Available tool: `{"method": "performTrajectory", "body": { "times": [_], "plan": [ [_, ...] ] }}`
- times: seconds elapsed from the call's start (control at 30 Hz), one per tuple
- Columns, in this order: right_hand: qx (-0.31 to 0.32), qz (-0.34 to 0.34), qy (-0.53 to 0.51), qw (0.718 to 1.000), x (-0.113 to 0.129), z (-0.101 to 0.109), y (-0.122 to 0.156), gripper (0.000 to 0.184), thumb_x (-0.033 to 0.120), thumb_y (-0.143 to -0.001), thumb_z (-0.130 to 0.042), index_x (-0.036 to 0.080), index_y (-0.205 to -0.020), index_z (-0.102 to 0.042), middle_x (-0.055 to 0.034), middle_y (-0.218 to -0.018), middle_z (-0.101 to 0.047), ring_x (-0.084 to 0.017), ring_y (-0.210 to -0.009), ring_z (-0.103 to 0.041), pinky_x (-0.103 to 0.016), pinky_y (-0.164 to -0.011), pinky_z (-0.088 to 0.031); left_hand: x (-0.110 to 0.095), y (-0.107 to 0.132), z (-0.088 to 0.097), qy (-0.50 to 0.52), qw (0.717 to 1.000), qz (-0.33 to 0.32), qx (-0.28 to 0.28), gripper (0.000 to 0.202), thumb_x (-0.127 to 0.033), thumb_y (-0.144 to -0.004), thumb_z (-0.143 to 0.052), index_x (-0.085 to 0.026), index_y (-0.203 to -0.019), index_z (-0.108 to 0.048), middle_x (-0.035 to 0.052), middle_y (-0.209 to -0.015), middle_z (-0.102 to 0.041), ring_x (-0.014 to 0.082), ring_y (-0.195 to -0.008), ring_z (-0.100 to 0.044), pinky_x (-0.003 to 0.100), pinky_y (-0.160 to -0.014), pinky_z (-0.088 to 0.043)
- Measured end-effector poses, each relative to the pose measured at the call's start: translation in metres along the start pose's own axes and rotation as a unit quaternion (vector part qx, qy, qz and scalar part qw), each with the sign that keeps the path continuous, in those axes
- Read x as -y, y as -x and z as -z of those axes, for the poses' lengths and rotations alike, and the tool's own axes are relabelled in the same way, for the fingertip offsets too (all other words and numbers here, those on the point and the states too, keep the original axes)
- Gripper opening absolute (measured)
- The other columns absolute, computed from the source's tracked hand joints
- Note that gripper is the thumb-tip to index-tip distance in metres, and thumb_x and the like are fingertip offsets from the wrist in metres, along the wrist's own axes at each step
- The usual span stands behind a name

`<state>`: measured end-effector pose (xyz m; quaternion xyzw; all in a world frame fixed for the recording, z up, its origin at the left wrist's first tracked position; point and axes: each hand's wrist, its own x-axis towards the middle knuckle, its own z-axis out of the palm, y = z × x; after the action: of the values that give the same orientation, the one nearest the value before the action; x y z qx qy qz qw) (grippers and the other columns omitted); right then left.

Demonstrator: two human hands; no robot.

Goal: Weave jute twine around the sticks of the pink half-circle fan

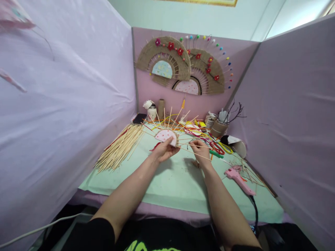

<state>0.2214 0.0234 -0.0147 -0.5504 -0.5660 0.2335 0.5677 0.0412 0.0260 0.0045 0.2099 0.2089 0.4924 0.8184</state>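
My left hand (pixel 164 150) is closed on a small pink half-round fan piece (pixel 165 135) from which several thin wooden sticks (pixel 171 118) fan out upward and to the right. My right hand (pixel 200 150) is just to its right, fingers pinched around one of the sticks or a thin strand near them; which one I cannot make out. Both hands hover over a pale green mat (pixel 178 181).
A heap of bamboo sticks (pixel 119 148) lies at the left. A pink glue gun (pixel 239 178) rests at the right. Coloured cords (pixel 214 143), cups (pixel 218 128), a twine roll (pixel 161 107) and a jar (pixel 151 112) stand behind. Two finished fans (pixel 183 66) hang on the back wall.
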Motion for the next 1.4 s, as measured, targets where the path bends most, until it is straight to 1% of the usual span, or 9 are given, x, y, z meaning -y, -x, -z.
{"method": "performTrajectory", "body": {
  "times": [0.2, 0.37, 0.47, 0.6, 0.77, 0.97, 1.13, 1.27, 1.4],
  "plan": [
    [0.005, -0.013, 0.000, 1.000, -0.004, 0.009, -0.005, 0.033, 0.050, -0.067, -0.065, 0.017, -0.067, -0.059, 0.0010, -0.057, -0.053, -0.011, -0.052, -0.039, -0.025, -0.050, -0.030, -0.008, 0.000, 0.003, -0.003, 1.000, -0.029, -0.009, 0.011, -0.018, -0.083, -0.062, -0.013, -0.093, -0.061, 0.0056, -0.081, -0.066, 0.0124, -0.072, -0.062, 0.028, -0.071, -0.054],
    [0.120, -0.020, -0.013, 0.992, -0.006, 0.032, -0.011, 0.036, 0.047, -0.062, -0.072, 0.015, -0.075, -0.065, -0.0027, -0.066, -0.060, -0.013, -0.059, -0.046, -0.026, -0.053, -0.034, -0.013, 0.000, 0.007, -0.004, 0.999, -0.049, -0.012, 0.012, -0.016, -0.080, -0.065, -0.014, -0.090, -0.059, 0.0034, -0.077, -0.065, 0.0115, -0.069, -0.063, 0.028, -0.071, -0.056],
    [0.159, -0.049, 0.007, 0.986, -0.006, 0.046, -0.012, 0.035, 0.046, -0.062, -0.073, 0.014, -0.073, -0.066, -0.0028, -0.067, -0.059, -0.012, -0.059, -0.045, -0.025, -0.053, -0.033, -0.015, -0.001, 0.008, -0.001, 0.998, -0.067, -0.010, 0.013, -0.015, -0.079, -0.065, -0.014, -0.090, -0.058, 0.0028, -0.076, -0.065, 0.0109, -0.068, -0.062, 0.028, -0.071, -0.056],
    [0.163, -0.065, -0.001, 0.984, 0.001, 0.060, -0.009, 0.032, 0.044, -0.063, -0.073, 0.015, -0.073, -0.065, -0.0008, -0.062, -0.056, -0.011, -0.055, -0.043, -0.025, -0.051, -0.032, -0.017, -0.002, 0.007, -0.002, 0.996, -0.086, -0.034, 0.012, -0.013, -0.078, -0.066, -0.014, -0.087, -0.058, 0.0019, -0.074, -0.063, 0.0102, -0.067, -0.060, 0.029, -0.071, -0.056],
    [0.127, -0.015, -0.088, 0.988, 0.005, 0.068, -0.006, 0.029, 0.043, -0.066, -0.073, 0.017, -0.075, -0.066, -0.0001, -0.062, -0.056, -0.011, -0.056, -0.046, -0.025, -0.052, -0.036, -0.015, -0.005, 0.007, -0.029, 0.993, -0.090, -0.073, 0.011, -0.013, -0.077, -0.066, -0.014, -0.084, -0.057, 0.0011, -0.072, -0.062, 0.0102, -0.067, -0.060, 0.030, -0.073, -0.056],
    [0.067, 0.006, -0.139, 0.988, -0.008, 0.063, -0.012, 0.024, 0.040, -0.066, -0.074, 0.020, -0.075, -0.066, 0.0020, -0.063, -0.056, -0.010, -0.054, -0.046, -0.024, -0.051, -0.036, -0.015, -0.004, 0.006, -0.062, 0.995, -0.044, -0.064, 0.005, -0.013, -0.084, -0.058, -0.013, -0.088, -0.060, 0.0023, -0.072, -0.064, 0.0107, -0.066, -0.061, 0.029, -0.070, -0.055],
    [0.087, -0.030, -0.119, 0.989, -0.009, 0.054, -0.014, 0.028, 0.044, -0.067, -0.073, 0.018, -0.074, -0.065, 0.0023, -0.059, -0.055, -0.009, -0.050, -0.043, -0.024, -0.048, -0.033, -0.016, 0.006, 0.002, -0.072, 0.996, 0.050, -0.017, 0.013, -0.016, -0.084, -0.059, -0.013, -0.096, -0.062, 0.0047, -0.077, -0.067, 0.0115, -0.066, -0.063, 0.026, -0.065, -0.054],
    [0.054, -0.007, -0.091, 0.994, -0.004, 0.040, -0.011, 0.029, 0.044, -0.066, -0.073, 0.017, -0.074, -0.066, -0.0005, -0.065, -0.059, -0.011, -0.057, -0.047, -0.025, -0.052, -0.034, -0.007, 0.010, 0.001, -0.093, 0.988, 0.119, 0.016, 0.013, -0.018, -0.082, -0.063, -0.012, -0.093, -0.062, 0.0054, -0.073, -0.067, 0.0125, -0.063, -0.063, 0.026, -0.063, -0.054],
    [0.021, 0.000, -0.077, 0.997, -0.003, 0.028, -0.011, 0.031, 0.045, -0.064, -0.073, 0.016, -0.070, -0.064, 0.0003, -0.061, -0.056, -0.011, -0.056, -0.044, -0.025, -0.052, -0.033, 0.006, 0.013, -0.001, -0.117, 0.980, 0.153, 0.038, 0.014, -0.018, -0.078, -0.067, -0.011, -0.090, -0.062, 0.0070, -0.076, -0.068, 0.0139, -0.065, -0.065, 0.027, -0.064, -0.054]
  ]
}}
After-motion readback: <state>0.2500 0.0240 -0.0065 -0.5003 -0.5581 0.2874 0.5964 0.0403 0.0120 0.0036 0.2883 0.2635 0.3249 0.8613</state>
